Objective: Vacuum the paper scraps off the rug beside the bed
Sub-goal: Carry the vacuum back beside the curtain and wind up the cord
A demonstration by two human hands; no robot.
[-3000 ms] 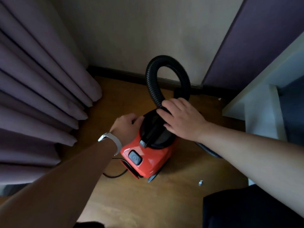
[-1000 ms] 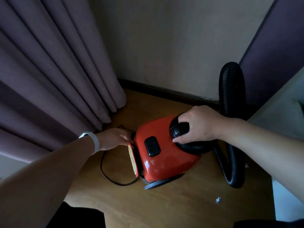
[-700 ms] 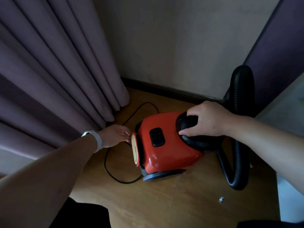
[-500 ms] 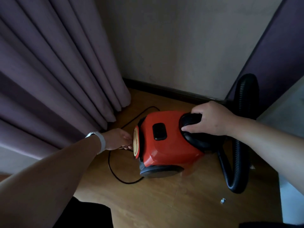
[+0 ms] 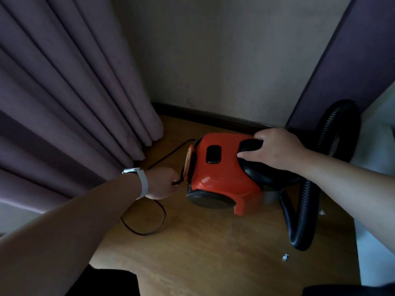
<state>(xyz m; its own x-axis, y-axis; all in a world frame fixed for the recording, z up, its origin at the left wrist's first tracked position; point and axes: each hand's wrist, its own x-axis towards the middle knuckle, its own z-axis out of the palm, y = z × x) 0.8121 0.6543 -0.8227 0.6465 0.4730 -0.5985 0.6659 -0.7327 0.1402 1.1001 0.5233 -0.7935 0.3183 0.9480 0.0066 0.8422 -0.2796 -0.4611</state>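
Note:
A red canister vacuum (image 5: 220, 174) lies tipped on the wooden floor, its black wheel facing me. My right hand (image 5: 275, 149) grips the black handle on its top. My left hand (image 5: 161, 184), a white band on the wrist, pinches the black power cord (image 5: 147, 230) just where it leaves the vacuum's rear. The cord loops over the floor below that hand and runs back toward the curtain. A black ribbed hose (image 5: 303, 216) curls away on the right. One small white paper scrap (image 5: 285, 257) lies on the floor at lower right.
Purple curtains (image 5: 70, 99) hang along the left down to the floor. A beige wall with a dark skirting board (image 5: 213, 115) closes the corner behind. White furniture (image 5: 376, 167) stands at the right edge, beside a dark purple panel (image 5: 346, 60).
The vacuum was turned from upright onto its side and swung round under my right hand. My left hand went to its rear, took the cord and drew out more of it.

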